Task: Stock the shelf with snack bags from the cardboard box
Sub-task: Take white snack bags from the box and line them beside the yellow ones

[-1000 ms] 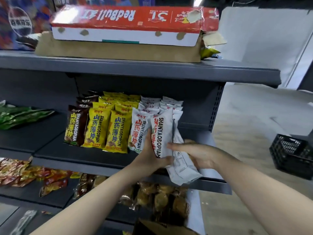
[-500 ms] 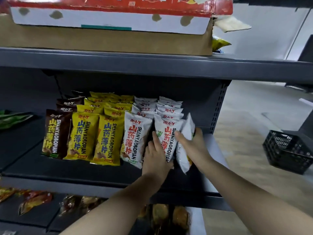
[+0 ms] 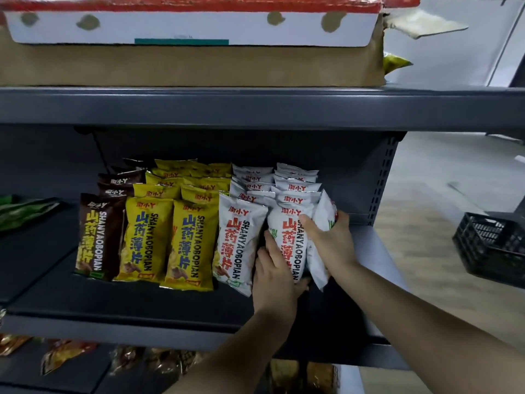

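On the dark grey shelf [image 3: 119, 311] stand rows of snack bags: brown [image 3: 98, 237], yellow [image 3: 189, 243] and white [image 3: 241, 240]. My right hand [image 3: 331, 243] grips a white snack bag [image 3: 322, 223], edge-on, at the right end of the white rows. Its thumb lies across the front white bag [image 3: 289, 240] of the right row. My left hand [image 3: 274, 277] presses flat against the lower left of that front bag, fingers up between the two white rows. The cardboard box from the task is not in view.
A brown cardboard box [image 3: 199, 66] with a red and white tray on it sits on the top shelf. Green bags [image 3: 25, 209] lie at far left. More snack bags [image 3: 65, 354] fill the shelf below. A black crate [image 3: 491, 245] stands on the floor at right.
The view has moved closer to the shelf. My right hand has pushed the white bag further in beside the right white row, and my left hand has slid lower on the front bag.
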The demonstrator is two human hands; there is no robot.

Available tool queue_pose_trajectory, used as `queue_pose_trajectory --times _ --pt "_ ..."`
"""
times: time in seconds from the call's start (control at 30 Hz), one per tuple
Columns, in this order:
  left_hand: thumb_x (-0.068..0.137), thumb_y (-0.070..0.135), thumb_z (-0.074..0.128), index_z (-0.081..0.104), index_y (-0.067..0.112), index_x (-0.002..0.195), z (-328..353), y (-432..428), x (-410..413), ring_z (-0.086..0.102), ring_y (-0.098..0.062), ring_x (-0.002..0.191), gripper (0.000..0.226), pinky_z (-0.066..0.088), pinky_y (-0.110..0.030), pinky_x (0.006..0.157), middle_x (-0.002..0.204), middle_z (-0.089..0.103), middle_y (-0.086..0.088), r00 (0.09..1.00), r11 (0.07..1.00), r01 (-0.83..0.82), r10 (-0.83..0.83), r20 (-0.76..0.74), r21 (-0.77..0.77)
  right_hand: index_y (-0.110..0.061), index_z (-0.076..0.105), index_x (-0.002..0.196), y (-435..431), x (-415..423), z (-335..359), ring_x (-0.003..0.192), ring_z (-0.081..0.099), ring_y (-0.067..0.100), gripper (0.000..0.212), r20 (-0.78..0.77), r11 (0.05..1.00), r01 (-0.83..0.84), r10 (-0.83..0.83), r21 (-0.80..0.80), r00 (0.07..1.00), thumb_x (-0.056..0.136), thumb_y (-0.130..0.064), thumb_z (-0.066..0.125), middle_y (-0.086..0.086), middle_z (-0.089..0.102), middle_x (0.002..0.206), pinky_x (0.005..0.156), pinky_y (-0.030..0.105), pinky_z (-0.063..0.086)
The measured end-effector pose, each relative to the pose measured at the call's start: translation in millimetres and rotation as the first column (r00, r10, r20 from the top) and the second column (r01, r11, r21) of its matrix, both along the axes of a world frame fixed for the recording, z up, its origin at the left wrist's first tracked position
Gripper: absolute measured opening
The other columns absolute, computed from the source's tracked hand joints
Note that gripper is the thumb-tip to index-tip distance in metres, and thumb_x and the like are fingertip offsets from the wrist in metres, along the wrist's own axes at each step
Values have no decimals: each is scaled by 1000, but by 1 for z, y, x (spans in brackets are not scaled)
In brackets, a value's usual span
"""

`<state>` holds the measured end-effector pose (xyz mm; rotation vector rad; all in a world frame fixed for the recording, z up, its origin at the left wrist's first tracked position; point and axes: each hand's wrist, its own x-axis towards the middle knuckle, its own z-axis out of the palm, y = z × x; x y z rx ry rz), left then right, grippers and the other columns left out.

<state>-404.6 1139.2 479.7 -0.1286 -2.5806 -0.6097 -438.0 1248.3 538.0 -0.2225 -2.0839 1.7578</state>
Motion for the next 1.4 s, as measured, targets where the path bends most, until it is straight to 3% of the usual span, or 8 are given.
queue_pose_trajectory --times 0.23,0.43,0.6,0.93,1.07,1.2,1.33,1.4 --pt "81 32 60 25 11 147 11 -4 0 31 -35 139 77 32 -50 110 149 32 -21 850 890 110 -315 -423 -442 -7 41 133 18 -1 -5 110 56 15 67 -33 992 64 -68 -111 997 84 -45 66 0 57 125 95 32 46" --pt "87 36 43 31 15 147 15 -9 -36 28 -34 141 64 24 -51 113 152 31 -16 855 808 141 -390 -341 -572 -6 48 128 19 -1 -9 110 61 19 56 -48 989 69 -76 -129 996 86 -39 65 6 62 120 97 35 49" --pt "88 36 41 35 16 146 15 -10 -42 25 -30 142 61 21 -50 114 153 30 -11 841 796 192 -435 -321 -574 -9 51 126 17 -2 -12 108 63 17 73 -61 993 63 -69 -96 996 73 -57 66 5 65 118 96 38 51" --pt "89 42 45 45 -1 137 34 -7 -12 36 -28 137 64 28 -39 113 144 42 -18 785 800 357 -537 -309 -483 -8 42 123 18 1 -4 105 59 17 51 -97 980 173 -183 -96 978 87 -35 66 4 60 115 81 23 44" --pt "76 34 63 39 -6 137 40 30 13 48 -29 127 77 36 -32 107 139 46 -21 850 855 442 -496 -178 -272 -9 37 130 29 7 8 106 57 13 57 -113 984 139 -152 -115 982 88 -36 64 1 57 118 81 16 41" --pt "88 19 59 -3 5 150 59 71 22 29 -24 137 89 26 -29 112 150 21 -13 892 891 423 -442 99 164 -6 46 127 48 15 19 94 63 6 58 -116 996 4 -15 -92 993 88 -47 61 -1 64 109 79 13 52" --pt "76 16 68 29 19 141 56 88 -5 49 -16 119 76 43 -33 101 128 50 -1 846 690 354 -524 98 631 -17 63 96 86 19 17 75 69 3 16 -50 944 -283 279 -169 959 94 -32 57 -8 74 81 65 21 55" --pt "79 6 67 41 18 124 56 91 -14 58 -7 101 53 50 -27 92 112 59 4 809 548 277 -577 116 789 -11 65 107 102 19 12 83 71 17 24 50 863 -424 453 -273 890 91 -28 60 5 74 95 66 28 54"
